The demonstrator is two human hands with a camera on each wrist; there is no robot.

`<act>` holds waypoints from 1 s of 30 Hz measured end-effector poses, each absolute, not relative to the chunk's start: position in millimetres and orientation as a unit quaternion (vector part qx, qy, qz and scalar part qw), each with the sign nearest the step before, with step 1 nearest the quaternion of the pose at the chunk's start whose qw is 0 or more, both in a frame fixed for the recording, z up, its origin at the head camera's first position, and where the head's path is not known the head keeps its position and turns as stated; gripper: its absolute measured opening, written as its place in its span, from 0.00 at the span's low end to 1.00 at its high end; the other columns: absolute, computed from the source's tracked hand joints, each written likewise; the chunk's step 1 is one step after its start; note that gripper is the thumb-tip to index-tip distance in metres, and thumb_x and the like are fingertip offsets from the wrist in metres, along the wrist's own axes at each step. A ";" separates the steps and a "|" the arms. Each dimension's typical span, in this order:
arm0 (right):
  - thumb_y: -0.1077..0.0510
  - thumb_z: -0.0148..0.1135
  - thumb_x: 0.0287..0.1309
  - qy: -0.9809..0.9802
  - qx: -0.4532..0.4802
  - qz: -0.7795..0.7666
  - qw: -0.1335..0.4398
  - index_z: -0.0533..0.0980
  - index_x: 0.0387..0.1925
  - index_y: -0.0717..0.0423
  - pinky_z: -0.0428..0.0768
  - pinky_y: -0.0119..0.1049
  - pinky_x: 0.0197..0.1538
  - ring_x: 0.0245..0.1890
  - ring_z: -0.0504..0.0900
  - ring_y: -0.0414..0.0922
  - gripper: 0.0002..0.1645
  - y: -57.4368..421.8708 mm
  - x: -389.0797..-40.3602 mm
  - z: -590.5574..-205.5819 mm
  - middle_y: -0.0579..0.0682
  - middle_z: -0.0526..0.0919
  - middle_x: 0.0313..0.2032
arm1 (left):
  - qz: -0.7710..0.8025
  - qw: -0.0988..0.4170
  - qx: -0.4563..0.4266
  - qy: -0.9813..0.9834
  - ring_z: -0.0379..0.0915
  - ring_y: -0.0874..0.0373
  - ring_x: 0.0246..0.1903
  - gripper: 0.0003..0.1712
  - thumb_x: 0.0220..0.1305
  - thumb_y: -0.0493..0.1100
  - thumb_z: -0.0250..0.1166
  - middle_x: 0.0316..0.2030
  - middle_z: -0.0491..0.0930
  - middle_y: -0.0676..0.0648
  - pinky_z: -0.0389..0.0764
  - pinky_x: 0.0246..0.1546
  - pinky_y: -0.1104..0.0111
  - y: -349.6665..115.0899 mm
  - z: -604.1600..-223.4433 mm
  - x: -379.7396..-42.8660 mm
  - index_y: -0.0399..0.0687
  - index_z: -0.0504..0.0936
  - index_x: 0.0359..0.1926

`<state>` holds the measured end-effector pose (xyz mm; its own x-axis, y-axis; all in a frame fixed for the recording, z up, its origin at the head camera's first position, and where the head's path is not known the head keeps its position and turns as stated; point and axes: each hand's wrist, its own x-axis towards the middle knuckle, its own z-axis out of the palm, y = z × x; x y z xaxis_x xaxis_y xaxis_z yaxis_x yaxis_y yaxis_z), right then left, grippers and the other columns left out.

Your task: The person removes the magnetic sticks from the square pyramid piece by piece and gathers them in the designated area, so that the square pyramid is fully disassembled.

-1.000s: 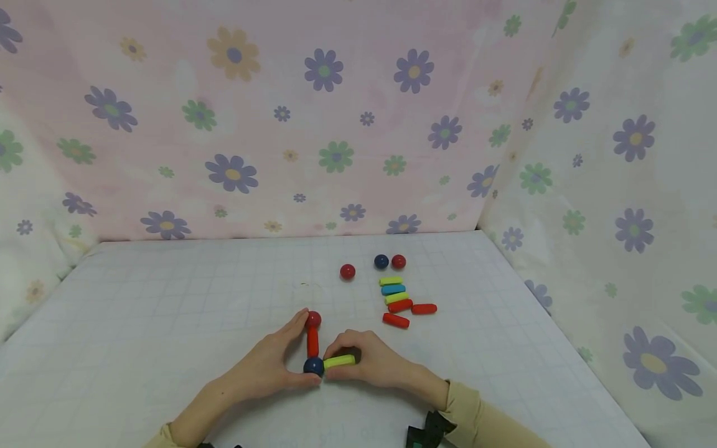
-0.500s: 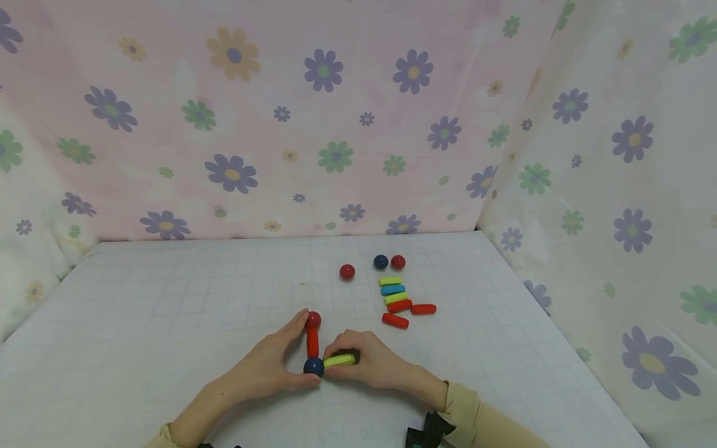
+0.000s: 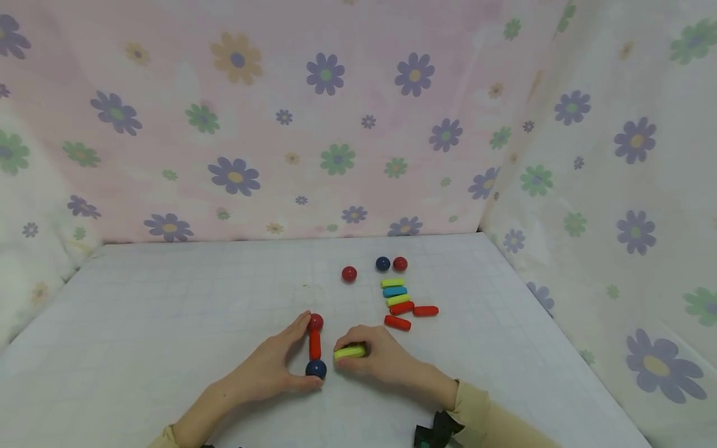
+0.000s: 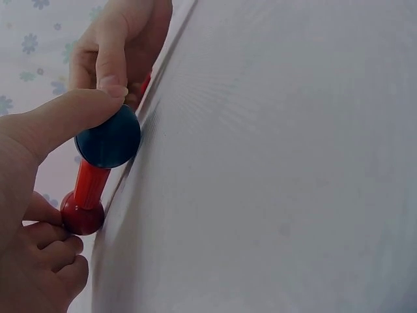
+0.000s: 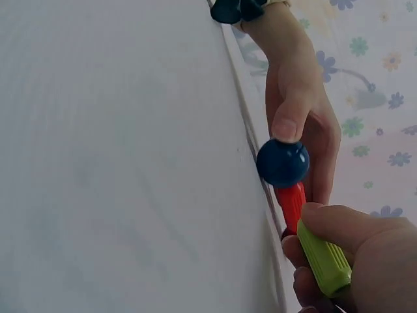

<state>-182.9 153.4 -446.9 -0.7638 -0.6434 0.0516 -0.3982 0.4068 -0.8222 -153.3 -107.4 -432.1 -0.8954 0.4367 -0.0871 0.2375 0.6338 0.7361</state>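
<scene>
My left hand (image 3: 272, 361) spans a joined piece: a red stick (image 3: 315, 344) with a red ball (image 3: 315, 322) at its far end and a dark blue ball (image 3: 316, 369) at its near end. The thumb presses the blue ball and the fingertips hold the red ball, as the left wrist view also shows. Just to the right, my right hand (image 3: 381, 354) pinches a yellow-green stick (image 5: 324, 259) between thumb and fingers. In the head view a small gap separates this stick from the blue ball.
Beyond the hands lie a loose red ball (image 3: 349, 274), a dark blue ball (image 3: 383, 264) and another red ball (image 3: 400, 264). Nearer are yellow-green sticks (image 3: 393, 283), a blue stick (image 3: 394, 291) and several red sticks (image 3: 398, 323). A flowered curtain (image 3: 336, 124) borders the white table (image 3: 168, 311).
My right hand has drawn the yellow-green stick away from the blue ball, to the right and slightly farther back. The left hand keeps its hold on the joined piece.
</scene>
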 end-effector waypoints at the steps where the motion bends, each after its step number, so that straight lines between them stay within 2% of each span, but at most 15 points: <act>1: 0.48 0.69 0.62 0.834 -0.302 -0.442 0.134 0.83 0.48 0.39 0.80 0.31 0.49 0.42 0.78 0.38 0.13 157.0 -183.3 -446.0 0.35 0.84 0.40 | 0.384 0.130 0.187 0.895 0.50 0.48 0.76 0.66 0.47 0.67 0.76 0.78 0.52 0.51 0.59 0.72 0.42 -107.1 -431.9 -153.2 0.49 0.53 0.79; 5: 0.46 0.71 0.59 0.856 -0.256 -0.434 0.112 0.84 0.47 0.37 0.80 0.31 0.47 0.41 0.79 0.40 0.14 174.4 -184.1 -443.6 0.34 0.83 0.39 | 0.382 0.133 0.184 0.896 0.50 0.47 0.76 0.65 0.47 0.67 0.76 0.78 0.52 0.50 0.59 0.71 0.42 -106.8 -431.5 -153.7 0.48 0.53 0.79; 12: 0.48 0.72 0.58 0.865 -0.219 -0.447 0.070 0.84 0.47 0.40 0.80 0.30 0.50 0.43 0.78 0.41 0.14 203.9 -184.0 -445.7 0.39 0.83 0.42 | 0.379 0.136 0.180 0.897 0.51 0.48 0.76 0.66 0.47 0.67 0.76 0.78 0.52 0.51 0.59 0.71 0.43 -107.1 -431.2 -152.9 0.49 0.53 0.79; 22: 0.52 0.72 0.58 0.862 -0.229 -0.452 0.031 0.84 0.49 0.43 0.81 0.29 0.51 0.45 0.80 0.40 0.16 230.3 -182.8 -453.9 0.41 0.85 0.47 | 0.387 0.142 0.180 0.893 0.49 0.46 0.77 0.66 0.47 0.67 0.76 0.78 0.51 0.50 0.57 0.72 0.42 -107.0 -429.4 -153.8 0.49 0.51 0.79; 30: 0.60 0.74 0.55 0.876 -0.205 -0.437 -0.016 0.83 0.49 0.45 0.81 0.30 0.51 0.47 0.80 0.42 0.19 232.7 -184.4 -457.4 0.41 0.86 0.48 | 0.390 0.141 0.178 0.892 0.49 0.47 0.77 0.67 0.46 0.67 0.77 0.79 0.50 0.51 0.57 0.72 0.42 -107.0 -431.1 -154.3 0.49 0.51 0.79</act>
<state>-184.4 232.7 -457.4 -0.9153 -0.3451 0.2079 -0.3736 0.5338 -0.7586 -154.3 -107.0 -431.1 -0.8966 0.4282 -0.1134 0.2074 0.6320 0.7467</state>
